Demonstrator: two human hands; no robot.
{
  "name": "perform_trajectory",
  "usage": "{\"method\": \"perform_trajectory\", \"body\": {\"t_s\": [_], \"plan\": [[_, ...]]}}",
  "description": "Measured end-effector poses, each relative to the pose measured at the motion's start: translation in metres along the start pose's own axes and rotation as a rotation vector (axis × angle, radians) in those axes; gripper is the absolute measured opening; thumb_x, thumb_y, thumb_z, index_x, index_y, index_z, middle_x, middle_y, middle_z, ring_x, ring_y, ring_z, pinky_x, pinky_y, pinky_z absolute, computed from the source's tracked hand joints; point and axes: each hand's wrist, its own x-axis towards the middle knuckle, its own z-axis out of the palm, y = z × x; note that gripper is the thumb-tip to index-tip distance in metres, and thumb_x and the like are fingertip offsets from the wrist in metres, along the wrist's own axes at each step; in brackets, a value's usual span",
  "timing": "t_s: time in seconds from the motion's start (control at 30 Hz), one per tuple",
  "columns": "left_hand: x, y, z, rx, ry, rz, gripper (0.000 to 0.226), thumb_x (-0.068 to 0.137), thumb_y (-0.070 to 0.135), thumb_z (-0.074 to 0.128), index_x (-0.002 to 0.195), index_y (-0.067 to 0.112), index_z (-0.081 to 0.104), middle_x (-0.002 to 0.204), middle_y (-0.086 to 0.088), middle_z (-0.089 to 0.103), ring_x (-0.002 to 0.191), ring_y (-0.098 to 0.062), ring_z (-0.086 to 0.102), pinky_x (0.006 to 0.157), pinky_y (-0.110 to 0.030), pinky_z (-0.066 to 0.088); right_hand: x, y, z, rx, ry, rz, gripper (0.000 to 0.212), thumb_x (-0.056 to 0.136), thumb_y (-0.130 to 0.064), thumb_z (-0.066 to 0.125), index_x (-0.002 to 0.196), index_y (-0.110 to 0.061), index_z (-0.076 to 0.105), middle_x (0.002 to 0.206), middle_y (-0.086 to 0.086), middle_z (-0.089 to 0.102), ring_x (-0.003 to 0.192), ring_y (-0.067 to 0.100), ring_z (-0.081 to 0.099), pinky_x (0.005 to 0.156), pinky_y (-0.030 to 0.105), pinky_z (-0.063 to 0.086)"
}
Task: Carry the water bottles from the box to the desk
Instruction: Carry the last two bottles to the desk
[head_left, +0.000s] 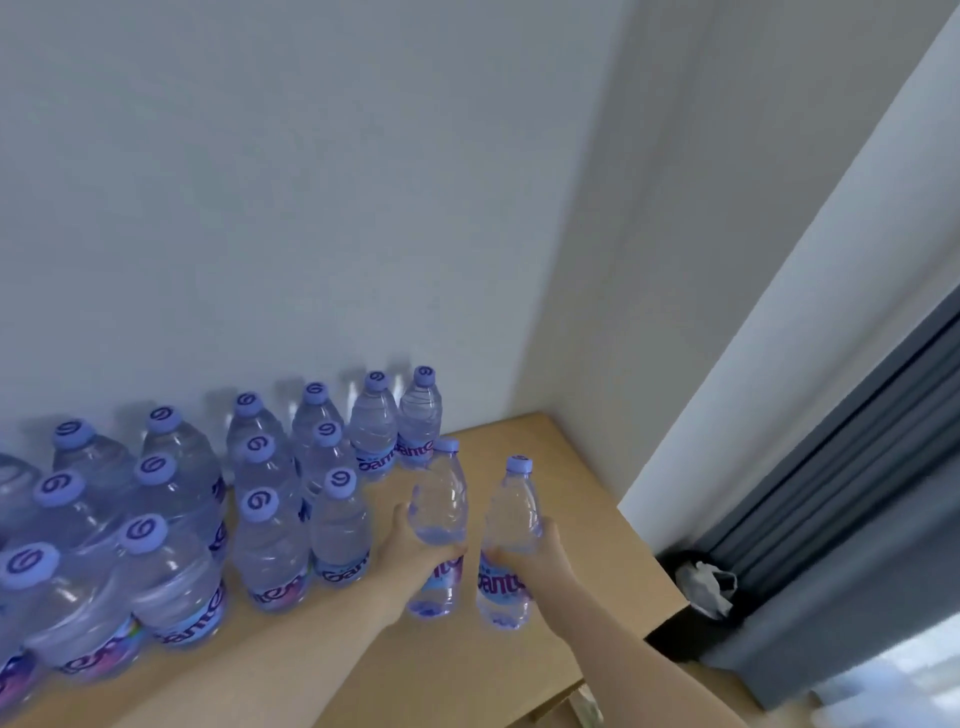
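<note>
The left hand (415, 540) grips one water bottle (440, 525) around its middle, fingers curled round it, and the right hand (535, 551) grips a second bottle (511, 540) the same way. Both bottles are upright, side by side and slightly apart, over the right part of the wooden worktop (582, 499); whether their bases touch the surface cannot be told. Each has a purple cap and a label partly hidden by the fingers.

To the left, a group of standing bottles (291, 483) fills the far left part of the worktop in rows against the white wall (311, 182). The nearest of them stands just beside the left hand.

Past the worktop's right edge, a dark bin (691, 587) with a crumpled white bag (709, 584) in it sits on the floor beside a grey curtain (852, 519).
</note>
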Motion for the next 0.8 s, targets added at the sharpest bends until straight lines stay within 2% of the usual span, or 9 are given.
{"method": "perform_trajectory", "body": {"t_s": [0.1, 0.2, 0.23, 0.33, 0.43, 0.5, 0.6, 0.7, 0.8], "plan": [[0.021, 0.010, 0.005, -0.017, 0.095, 0.054, 0.071, 0.064, 0.033, 0.086, 0.116, 0.029, 0.036, 0.096, 0.014, 0.055, 0.084, -0.004, 0.056, 0.064, -0.020, 0.043, 0.028, -0.016, -0.006, -0.114, -0.086, -0.054, 0.054, 0.065, -0.034, 0.077, 0.112, -0.019, 0.055, 0.112, 0.010, 0.065, 0.102, 0.024, 0.065, 0.090, 0.046, 0.055], [0.033, 0.020, 0.009, -0.001, 0.218, 0.126, 0.038, 0.065, 0.019, 0.085, 0.091, 0.021, 0.057, 0.071, 0.013, 0.061, 0.064, 0.003, 0.058, 0.053, -0.014, 0.043, 0.055, -0.028, -0.007, -0.163, -0.173, -0.079, 0.046, 0.075, -0.027, 0.075, 0.115, -0.013, 0.057, 0.113, 0.011, 0.066, 0.099, 0.020, 0.066, 0.088, 0.038, 0.054], [0.034, 0.022, 0.011, 0.014, 0.245, 0.138, 0.026, 0.067, 0.013, 0.081, 0.076, 0.018, 0.058, 0.058, 0.011, 0.057, 0.053, 0.000, 0.055, 0.050, -0.014, 0.043, 0.060, -0.032, -0.006, -0.192, -0.199, -0.082, 0.042, 0.077, -0.027, 0.074, 0.113, -0.014, 0.058, 0.109, 0.008, 0.067, 0.095, 0.017, 0.065, 0.085, 0.035, 0.053], [0.039, 0.033, 0.011, 0.152, 0.282, 0.172, 0.036, 0.071, 0.004, 0.065, 0.048, 0.013, 0.038, 0.040, 0.006, 0.035, 0.037, -0.006, 0.034, 0.044, -0.017, 0.032, 0.074, -0.043, 0.002, -0.243, -0.226, -0.112, 0.040, 0.074, -0.037, 0.071, 0.110, -0.026, 0.059, 0.104, -0.006, 0.067, 0.092, 0.010, 0.065, 0.085, 0.033, 0.054], [0.044, 0.034, 0.006, 0.248, 0.390, 0.283, 0.038, 0.059, 0.004, 0.060, 0.041, 0.021, 0.031, 0.032, 0.005, 0.032, 0.029, -0.007, 0.032, 0.037, -0.015, 0.022, 0.087, -0.060, 0.010, -0.282, -0.249, -0.133, 0.051, 0.069, -0.039, 0.072, 0.116, -0.028, 0.055, 0.108, -0.003, 0.067, 0.101, 0.018, 0.065, 0.089, 0.041, 0.055], [0.050, 0.028, 0.004, 0.147, 0.454, 0.267, 0.039, 0.055, 0.000, 0.060, 0.042, 0.026, 0.034, 0.035, 0.001, 0.043, 0.033, -0.011, 0.042, 0.039, -0.019, 0.032, 0.092, -0.068, 0.015, -0.282, -0.274, -0.160, 0.049, 0.069, -0.030, 0.073, 0.114, -0.024, 0.055, 0.106, 0.000, 0.067, 0.100, 0.021, 0.065, 0.090, 0.043, 0.055], [0.061, 0.024, 0.004, 0.059, 0.529, 0.217, 0.019, 0.055, -0.004, 0.065, 0.061, 0.009, 0.053, 0.057, -0.018, 0.060, 0.051, -0.033, 0.060, 0.048, -0.041, 0.051, 0.104, -0.074, 0.021, -0.289, -0.295, -0.219, 0.037, 0.075, -0.014, 0.072, 0.106, -0.026, 0.057, 0.102, -0.005, 0.067, 0.090, 0.013, 0.063, 0.086, 0.042, 0.054], [0.071, 0.025, 0.007, 0.011, 0.550, 0.171, 0.022, 0.056, -0.001, 0.064, 0.073, 0.007, 0.053, 0.051, -0.003, 0.052, 0.046, -0.022, 0.052, 0.046, -0.037, 0.047, 0.115, -0.077, 0.024, -0.261, -0.347, -0.207, 0.044, 0.083, -0.011, 0.069, 0.123, -0.009, 0.051, 0.111, 0.015, 0.064, 0.091, 0.013, 0.061, 0.080, 0.031, 0.053], [0.080, 0.029, 0.009, 0.053, 0.627, 0.079, 0.022, 0.059, 0.004, 0.062, 0.058, 0.018, 0.046, 0.048, 0.004, 0.046, 0.047, -0.013, 0.047, 0.047, -0.028, 0.043, 0.129, -0.079, 0.031, -0.346, -0.380, -0.275, 0.047, 0.073, -0.023, 0.072, 0.115, -0.013, 0.054, 0.108, 0.007, 0.064, 0.086, 0.014, 0.062, 0.076, 0.033, 0.054]]}}
